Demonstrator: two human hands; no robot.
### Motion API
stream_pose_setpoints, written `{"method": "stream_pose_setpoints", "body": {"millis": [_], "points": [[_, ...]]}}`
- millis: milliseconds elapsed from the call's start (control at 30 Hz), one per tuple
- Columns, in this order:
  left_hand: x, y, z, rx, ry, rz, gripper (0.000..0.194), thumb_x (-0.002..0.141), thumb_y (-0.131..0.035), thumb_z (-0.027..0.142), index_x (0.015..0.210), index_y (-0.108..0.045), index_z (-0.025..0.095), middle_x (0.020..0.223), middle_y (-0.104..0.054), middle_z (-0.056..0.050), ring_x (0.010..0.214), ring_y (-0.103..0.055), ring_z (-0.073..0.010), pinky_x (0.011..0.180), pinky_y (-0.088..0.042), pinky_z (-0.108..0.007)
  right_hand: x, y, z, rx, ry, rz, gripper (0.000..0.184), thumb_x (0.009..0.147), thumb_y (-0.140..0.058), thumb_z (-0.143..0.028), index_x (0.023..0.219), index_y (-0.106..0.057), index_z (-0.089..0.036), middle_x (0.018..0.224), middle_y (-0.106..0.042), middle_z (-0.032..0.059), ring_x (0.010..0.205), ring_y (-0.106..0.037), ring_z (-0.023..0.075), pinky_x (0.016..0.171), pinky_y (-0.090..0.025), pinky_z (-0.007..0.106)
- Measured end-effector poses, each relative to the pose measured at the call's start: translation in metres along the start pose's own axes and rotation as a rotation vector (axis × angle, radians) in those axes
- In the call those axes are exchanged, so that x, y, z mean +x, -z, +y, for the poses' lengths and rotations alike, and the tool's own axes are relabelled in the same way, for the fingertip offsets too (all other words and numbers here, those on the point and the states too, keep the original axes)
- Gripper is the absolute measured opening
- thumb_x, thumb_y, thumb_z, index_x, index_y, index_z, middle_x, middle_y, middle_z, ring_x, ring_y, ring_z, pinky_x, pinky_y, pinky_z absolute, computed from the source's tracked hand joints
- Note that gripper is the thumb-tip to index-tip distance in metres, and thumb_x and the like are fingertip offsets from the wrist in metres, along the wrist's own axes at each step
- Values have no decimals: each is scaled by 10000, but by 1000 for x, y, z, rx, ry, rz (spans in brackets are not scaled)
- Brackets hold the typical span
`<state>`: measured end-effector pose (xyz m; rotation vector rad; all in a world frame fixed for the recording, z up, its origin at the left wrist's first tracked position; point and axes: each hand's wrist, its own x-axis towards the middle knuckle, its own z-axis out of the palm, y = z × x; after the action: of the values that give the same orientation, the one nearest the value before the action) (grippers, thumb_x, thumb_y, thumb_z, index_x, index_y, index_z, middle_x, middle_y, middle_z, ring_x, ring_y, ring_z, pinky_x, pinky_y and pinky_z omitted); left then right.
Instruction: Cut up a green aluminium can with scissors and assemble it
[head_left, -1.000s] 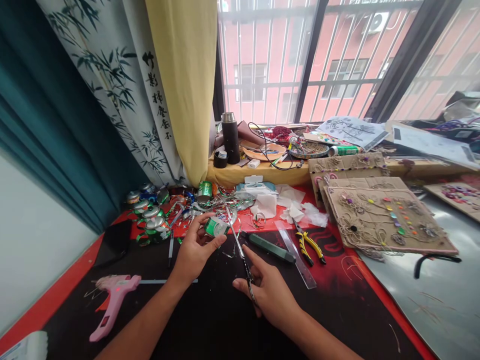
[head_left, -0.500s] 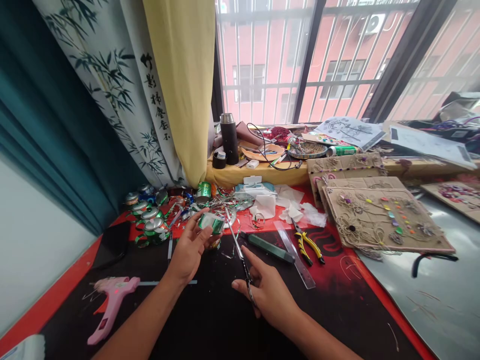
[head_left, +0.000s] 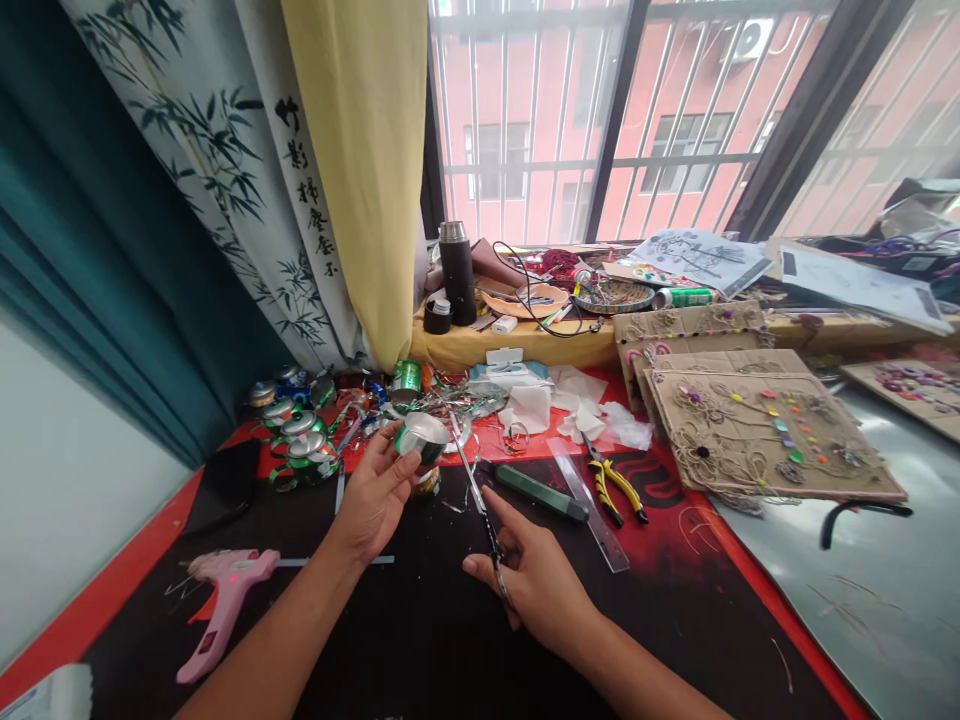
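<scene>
1. Barred-window (head_left: 540, 110) daylight falls across a black-and-red bench (head_left: 420, 640), where a person's two hands work apart.

2. Left hand (head_left: 379, 492) pinches a green-and-silver can piece (head_left: 418, 447) above mid-bench, thumb in front and fingers behind. Gripping the side appears to leave its rim uncovered.

3. Right hand (head_left: 544, 572) is closed around the handles of scissors (head_left: 481, 500), index finger stretched forward, likely to steady the blades.

4. Squat and open-mouthed, the can piece tips its mouth up and towards the wearer; its axis leans from seven o'clock to one. The scissors' long axis runs from five to eleven, tips just beside the rim; contact cannot be told.

5. Close below, at six o'clock, sits a small can part (head_left: 427, 482). Between three and four lie a green-handled tool (head_left: 538, 491), clear ruler (head_left: 589, 507) and yellow-handled pliers (head_left: 603, 485), presumably for right-hand reach.

6. Farther out: pink glue gun (head_left: 225, 608) at eight, clustered cans (head_left: 304, 424) at nine, decorated cardboard (head_left: 780, 420) at three.
</scene>
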<state>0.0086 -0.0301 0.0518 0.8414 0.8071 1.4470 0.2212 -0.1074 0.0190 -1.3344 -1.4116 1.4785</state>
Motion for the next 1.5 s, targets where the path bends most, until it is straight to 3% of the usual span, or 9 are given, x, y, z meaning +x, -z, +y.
{"method": "stream_pose_setpoints", "body": {"millis": [267, 433, 533, 633, 833, 1033, 1300, 1500], "points": [[5, 5, 4, -68, -45, -28, 486, 814, -919, 271, 1276, -774, 307, 1304, -765, -30, 1148, -723, -232, 1026, -597, -406, -6, 0, -9, 227, 32, -93, 1029, 806, -897, -556, 1678, -443, -255, 689, -439, -115, 366, -464, 61, 320, -332, 165], [7, 5, 10, -142, -17, -19, 441, 840, -887, 302, 1271, -793, 302, 1097, -802, -22, 1060, -730, -212, 1030, -591, -405, -8, 3, -14, 335, 33, -176, 1117, 773, -896, -666, 1682, -426, -216, 659, -465, -118, 364, -495, 74, 314, -310, 162], [7, 4, 13, -173, -9, -24, 446, 852, -856, 307, 1292, -782, 305, 1140, -805, -34, 1104, -725, -228, 1034, -584, -413, -9, 2, -13, 354, 29, -228, 1145, 754, -907, -681, 1683, -426, -217, 652, -458, -120, 365, -491, 74, 309, -328, 164], [7, 3, 14, -187, -7, -14, 439, 846, -848, 308, 1280, -782, 299, 1193, -802, -40, 1139, -719, -229, 1020, -587, -390, -10, 1, -12, 352, 17, -251, 1176, 741, -916, -688, 1694, -406, -224, 665, -438, -122, 367, -487, 68, 312, -349, 164], [9, 5, 11, -168, -17, 35, 362, 867, -856, 378, 1211, -791, 282, 1103, -801, -34, 1093, -730, -227, 989, -604, -383, -11, 0, -12, 314, 6, -247, 1161, 754, -907, -685, 1693, -407, -219, 662, -436, -121, 375, -489, 72, 315, -342, 166], [10, 7, 6, -121, -26, 55, 450, 778, -956, 365, 1176, -773, 258, 1072, -787, -25, 1012, -741, -206, 914, -623, -351, -10, 0, -10, 300, 48, -165, 1082, 798, -894, -631, 1690, -416, -246, 681, -453, -115, 375, -495, 71, 327, -317, 169], [4, 4, 5, -69, 17, 45, 548, 715, -1005, 375, 1192, -764, 253, 1086, -757, -19, 883, -711, -168, 697, -585, -262, -9, 0, -8, 260, 43, -113, 1035, 822, -888, -557, 1694, -415, -263, 710, -445, -109, 381, -471, 60, 341, -338, 172], [1, 3, 4, -30, 39, 24, 599, 709, -1012, 390, 1227, -749, 247, 1088, -751, -21, 898, -714, -171, 691, -586, -252, -8, 0, -6, 204, 45, -121, 997, 834, -883, -511, 1689, -429, -275, 710, -494, -97, 388, -505, 72, 343, -358, 173]]}}
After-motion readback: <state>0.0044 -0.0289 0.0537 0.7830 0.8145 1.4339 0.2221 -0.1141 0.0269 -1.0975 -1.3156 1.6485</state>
